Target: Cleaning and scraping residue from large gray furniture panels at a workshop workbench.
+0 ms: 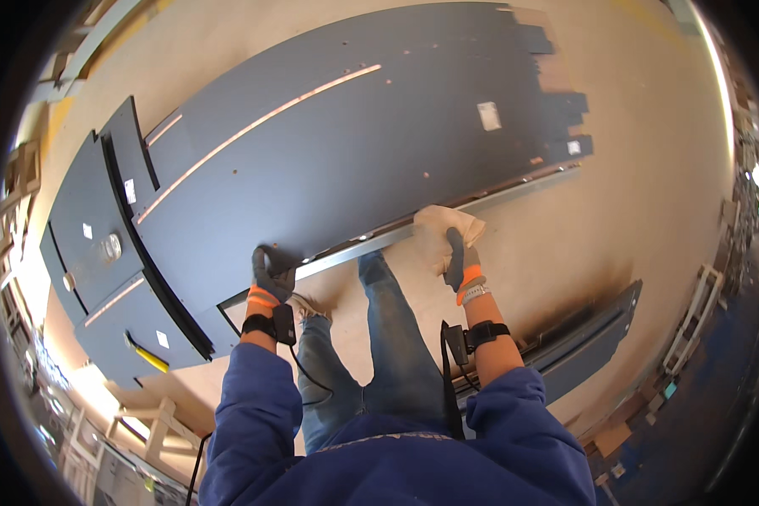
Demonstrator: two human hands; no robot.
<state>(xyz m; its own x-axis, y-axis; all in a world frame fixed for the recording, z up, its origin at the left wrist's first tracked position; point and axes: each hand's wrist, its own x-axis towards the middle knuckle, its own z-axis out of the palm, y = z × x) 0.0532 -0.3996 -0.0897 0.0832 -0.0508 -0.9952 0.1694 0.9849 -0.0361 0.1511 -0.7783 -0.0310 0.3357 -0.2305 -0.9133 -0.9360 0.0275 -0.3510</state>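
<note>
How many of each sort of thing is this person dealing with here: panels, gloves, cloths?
Large dark grey panels on the floor: 3, the big one, a smaller one and one at the lower right
Gloved hands: 2, left hand and right hand
Pale cloths: 1, under the right hand
Total: 6

Smaller grey panels [101, 253] lie left, a dark frame [582, 333] right.

A large dark grey panel [346, 143] lies flat on the floor, long and slightly curved, with a thin pale stripe running along it, small white stickers and a notched far end. A pale cloth [441, 232] lies bunched against its near metal edge [413, 236], under the right hand.
</note>
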